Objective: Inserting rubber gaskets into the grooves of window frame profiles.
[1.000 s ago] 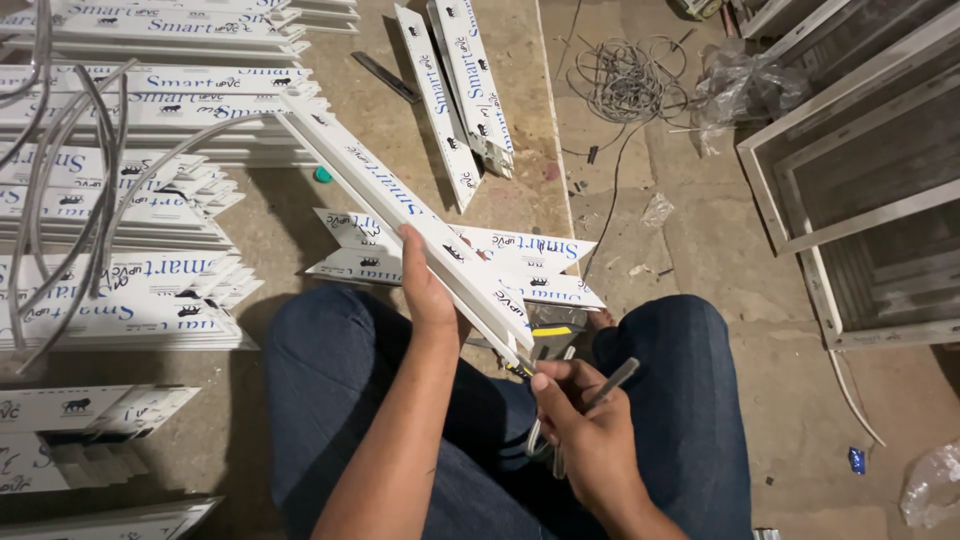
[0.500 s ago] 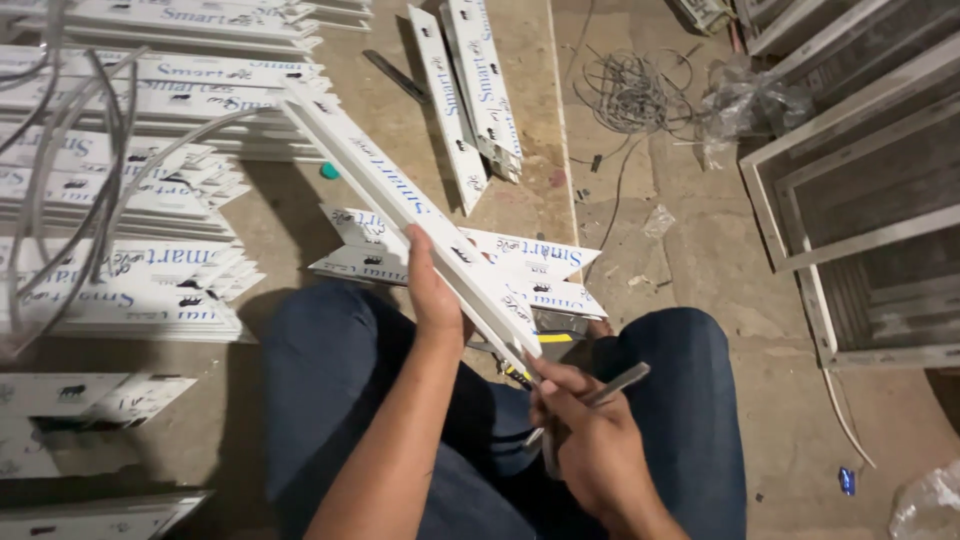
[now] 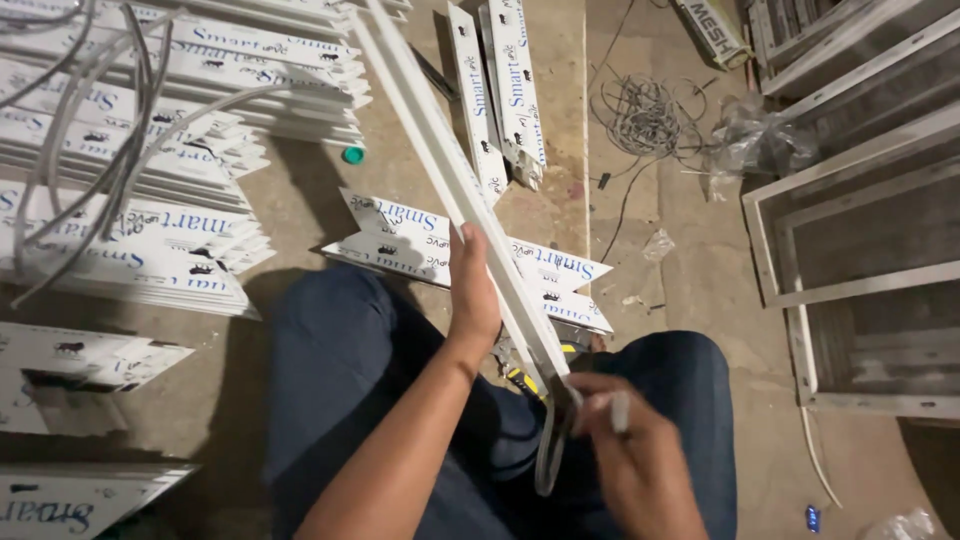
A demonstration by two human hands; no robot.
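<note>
A long white plastic profile strip (image 3: 440, 160) runs from the top of the view down to my lap. My left hand (image 3: 474, 290) grips it about two thirds of the way down. My right hand (image 3: 635, 455) is closed at the strip's near end, holding a slim grey tool (image 3: 619, 410) and touching a grey rubber gasket (image 3: 550, 450) that curls down from the end. A yellow-and-black handled tool (image 3: 527, 381) lies under the strip between my knees. I sit with both legs in dark blue trousers.
Stacks of white mitred profile pieces (image 3: 150, 230) fill the floor at left, with grey gasket cords (image 3: 90, 160) draped over them. Two more pieces (image 3: 400, 235) lie ahead of my knees. A wire tangle (image 3: 645, 115) and white frames (image 3: 850, 250) lie at right.
The long strip has swung more upright in view and turned its plain side up. My right hand has moved up to the strip's near end, and the gasket now hangs from it.
</note>
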